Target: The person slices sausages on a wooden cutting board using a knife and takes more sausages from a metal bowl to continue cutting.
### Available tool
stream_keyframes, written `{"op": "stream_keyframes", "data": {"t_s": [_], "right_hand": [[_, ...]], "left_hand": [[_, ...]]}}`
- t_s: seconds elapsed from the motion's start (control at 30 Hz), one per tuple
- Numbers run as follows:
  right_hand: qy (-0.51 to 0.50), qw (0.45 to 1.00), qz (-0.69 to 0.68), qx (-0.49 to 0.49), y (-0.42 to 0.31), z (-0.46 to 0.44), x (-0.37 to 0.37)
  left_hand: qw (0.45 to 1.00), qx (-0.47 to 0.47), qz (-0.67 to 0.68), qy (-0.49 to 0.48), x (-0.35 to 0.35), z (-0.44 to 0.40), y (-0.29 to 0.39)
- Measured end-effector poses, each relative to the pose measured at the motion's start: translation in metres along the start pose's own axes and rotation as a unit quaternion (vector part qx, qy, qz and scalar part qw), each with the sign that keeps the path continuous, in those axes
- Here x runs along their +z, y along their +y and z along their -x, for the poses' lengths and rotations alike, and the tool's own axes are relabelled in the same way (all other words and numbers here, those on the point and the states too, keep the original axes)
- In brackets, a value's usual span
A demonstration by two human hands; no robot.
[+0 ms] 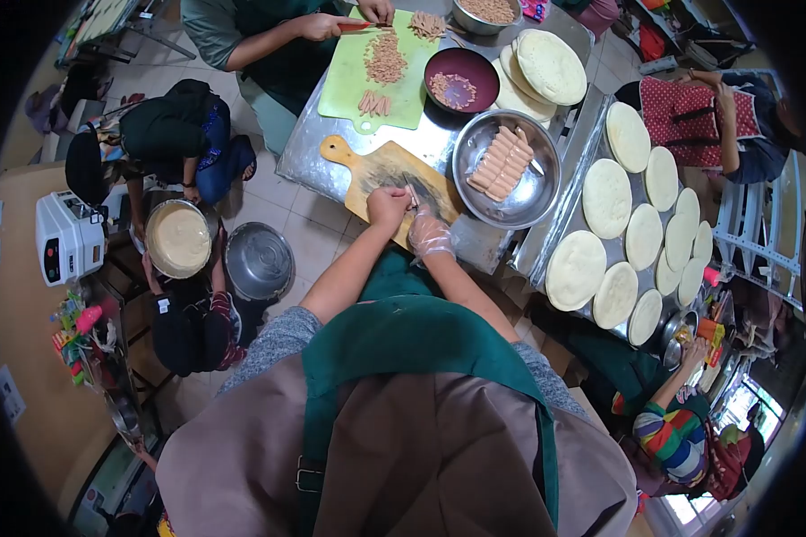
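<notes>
Over the wooden cutting board (367, 183), my left hand (388, 208) is bare, its fingers closed in a pinch. My right hand (430, 234) wears a clear plastic glove, and its fingers are closed too. Between the fingertips of both hands sits a narrow pinkish stick that looks like a sausage (412, 196); its ends are partly hidden. Dark stains mark the board's middle. Just right of it, a steel bowl (476, 210) holds a row of several whole sausages (501, 166).
Across the table, a co-worker's hands (318, 27) work with a knife on a green board (338, 89) bearing chopped sausage. A maroon bowl (433, 67) stands nearby. Round flat breads (604, 199) cover the right-hand tray. Left, people crouch around a batter basin (179, 237).
</notes>
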State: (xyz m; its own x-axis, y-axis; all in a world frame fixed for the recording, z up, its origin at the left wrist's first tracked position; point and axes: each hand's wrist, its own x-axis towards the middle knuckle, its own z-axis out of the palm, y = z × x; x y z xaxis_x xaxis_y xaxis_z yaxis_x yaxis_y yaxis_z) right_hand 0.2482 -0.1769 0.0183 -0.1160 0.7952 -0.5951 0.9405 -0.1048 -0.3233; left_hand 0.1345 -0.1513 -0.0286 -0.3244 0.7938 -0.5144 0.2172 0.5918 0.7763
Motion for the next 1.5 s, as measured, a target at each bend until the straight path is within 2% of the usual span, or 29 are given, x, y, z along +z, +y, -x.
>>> {"op": "stream_keyframes", "data": {"t_s": [0.3, 0.37, 0.5, 0.67, 0.87, 1.37, 1.5], "right_hand": [[0.022, 0.999, -0.019, -0.018, 0.017, 0.009, 0.024], [-0.002, 1.000, -0.015, 0.004, 0.028, 0.022, 0.033], [-0.029, 0.999, -0.018, 0.015, 0.046, 0.046, 0.034], [-0.007, 1.000, -0.029, -0.007, 0.055, 0.048, 0.023], [0.004, 0.999, -0.047, -0.019, 0.022, 0.032, 0.002], [0.031, 0.999, 0.004, -0.033, 0.010, 0.018, 0.005], [0.037, 0.998, 0.028, -0.037, 0.005, 0.008, 0.008]], "left_hand": [[0.995, -0.067, 0.055, 0.046, 0.011, 0.000, -0.001], [0.994, -0.075, 0.070, 0.046, 0.013, -0.003, -0.010], [0.994, -0.058, 0.090, 0.031, 0.014, -0.009, -0.021], [0.996, -0.044, 0.075, 0.021, 0.011, -0.004, -0.021], [0.991, -0.045, 0.123, 0.005, 0.011, -0.001, -0.023], [0.997, -0.019, 0.080, -0.006, 0.009, -0.008, -0.026], [0.999, -0.023, 0.039, -0.024, -0.001, 0.005, -0.001]]}}
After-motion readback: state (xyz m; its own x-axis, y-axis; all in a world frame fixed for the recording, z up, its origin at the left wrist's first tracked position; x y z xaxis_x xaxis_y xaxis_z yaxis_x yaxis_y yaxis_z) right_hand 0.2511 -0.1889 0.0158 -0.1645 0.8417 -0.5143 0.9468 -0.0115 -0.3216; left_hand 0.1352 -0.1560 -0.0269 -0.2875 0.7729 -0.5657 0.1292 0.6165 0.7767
